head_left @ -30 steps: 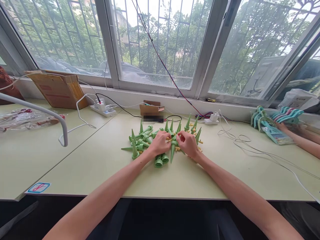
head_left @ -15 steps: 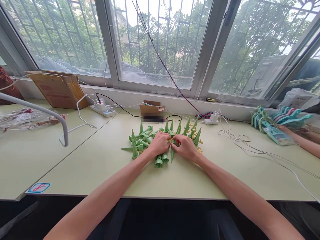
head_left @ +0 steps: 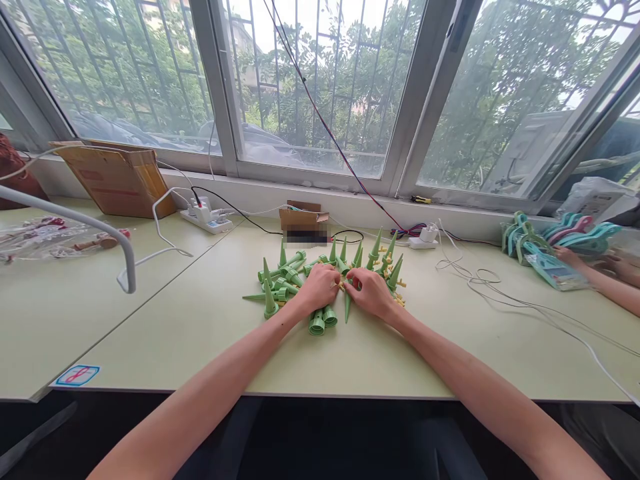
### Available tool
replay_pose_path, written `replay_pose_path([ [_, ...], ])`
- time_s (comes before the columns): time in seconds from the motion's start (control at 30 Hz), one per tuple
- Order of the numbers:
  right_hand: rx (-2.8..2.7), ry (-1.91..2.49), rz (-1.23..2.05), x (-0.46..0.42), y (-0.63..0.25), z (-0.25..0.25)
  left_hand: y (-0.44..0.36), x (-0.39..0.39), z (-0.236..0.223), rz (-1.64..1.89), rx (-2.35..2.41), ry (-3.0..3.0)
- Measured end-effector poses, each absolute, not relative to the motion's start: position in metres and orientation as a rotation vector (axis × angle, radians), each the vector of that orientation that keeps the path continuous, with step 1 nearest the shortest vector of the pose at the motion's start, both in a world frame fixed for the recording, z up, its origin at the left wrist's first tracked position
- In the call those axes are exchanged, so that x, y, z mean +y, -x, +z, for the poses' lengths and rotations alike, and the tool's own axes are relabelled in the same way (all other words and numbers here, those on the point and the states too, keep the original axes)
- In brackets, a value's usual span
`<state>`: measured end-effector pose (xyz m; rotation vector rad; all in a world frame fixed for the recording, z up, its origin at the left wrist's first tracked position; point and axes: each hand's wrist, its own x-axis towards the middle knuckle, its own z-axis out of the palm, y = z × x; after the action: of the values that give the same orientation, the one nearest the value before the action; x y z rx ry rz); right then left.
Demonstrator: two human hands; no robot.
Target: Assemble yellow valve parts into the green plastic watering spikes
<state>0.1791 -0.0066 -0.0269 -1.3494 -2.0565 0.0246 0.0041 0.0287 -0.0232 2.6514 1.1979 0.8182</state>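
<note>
Green plastic watering spikes [head_left: 270, 300], pointed cones with threaded collars, crowd the middle of the table. My left hand [head_left: 320, 288] is closed, with a small yellow valve [head_left: 342, 285] at its fingertips. Close beside it, my right hand [head_left: 371, 292] has its fingers curled around a green spike [head_left: 347, 309] whose tip points toward me. The spike's upper part is hidden by the fingers. Just below my left hand, two hollow green collars [head_left: 317, 325] face me. Behind my right hand stand several upright spikes [head_left: 375, 252] with yellow valves at their sides.
At the back are a small cardboard box [head_left: 304, 217], a power strip [head_left: 213, 222] and tangled cables [head_left: 483, 277]. A larger carton [head_left: 117, 180] stands back left. On the right, another person's hand [head_left: 570, 257] touches teal hangers [head_left: 585, 237]. A white curved tube [head_left: 75, 217] crosses the left.
My right fingers have shifted slightly, and the spike beneath them has moved a little to the right. At the far right, the other person's hand has moved among the hangers.
</note>
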Motion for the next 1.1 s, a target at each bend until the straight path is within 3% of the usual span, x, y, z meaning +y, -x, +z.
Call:
replay_pose_path([
  [0.63, -2.04, 1.343, 0.044, -0.0037, -0.1805, -0.0291, -0.0029, 0.0277, -0.0222, 0.969, 1.245, -2.646],
  [1.1, -2.039, 1.34, 0.043, -0.0048, -0.1804, -0.0289, -0.0044, 0.0286, -0.0229, 0.837, 1.15, -2.679],
])
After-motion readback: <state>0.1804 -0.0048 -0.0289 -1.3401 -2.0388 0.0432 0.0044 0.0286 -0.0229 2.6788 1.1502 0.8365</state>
